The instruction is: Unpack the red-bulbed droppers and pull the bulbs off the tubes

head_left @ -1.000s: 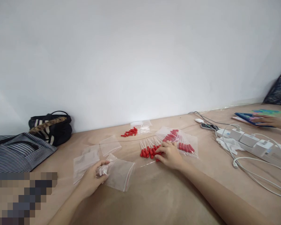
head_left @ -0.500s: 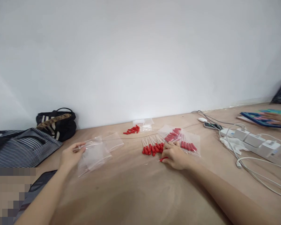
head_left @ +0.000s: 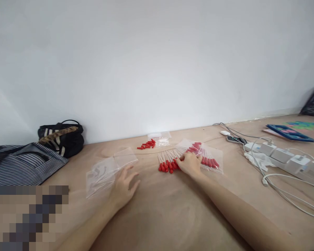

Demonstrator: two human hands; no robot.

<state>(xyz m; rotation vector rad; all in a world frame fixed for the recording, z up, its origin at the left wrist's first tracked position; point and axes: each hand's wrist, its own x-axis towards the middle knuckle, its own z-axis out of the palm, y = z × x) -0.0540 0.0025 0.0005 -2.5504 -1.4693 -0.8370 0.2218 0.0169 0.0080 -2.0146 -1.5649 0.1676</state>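
My right hand [head_left: 190, 163] is closed at the right end of a row of pale thin sticks with red tips [head_left: 167, 165]. Its fingertips press on one red tip, and the palm hides part of the row. Just beyond lie overlapping clear plastic bags [head_left: 211, 167] with more red-tipped sticks inside. My left hand [head_left: 124, 186] hovers low over the table, fingers spread and nothing in them. Clear flat bags [head_left: 102, 174] lie next to it, seemingly without contents.
Small loose red pieces [head_left: 147, 144] lie near the wall, beside a clear bag [head_left: 162, 138] of thin pale pieces. On the right are a power strip with white chargers [head_left: 285, 157], cables [head_left: 288, 176], a phone [head_left: 235, 139] and a blue tray [head_left: 290, 132]. Bags [head_left: 65, 139] stand at left.
My left hand has let go of the clear bags and moved right, opening. A red piece previously under my right hand no longer shows; that hand has shifted slightly up and left. Another person's hand has left the right side.
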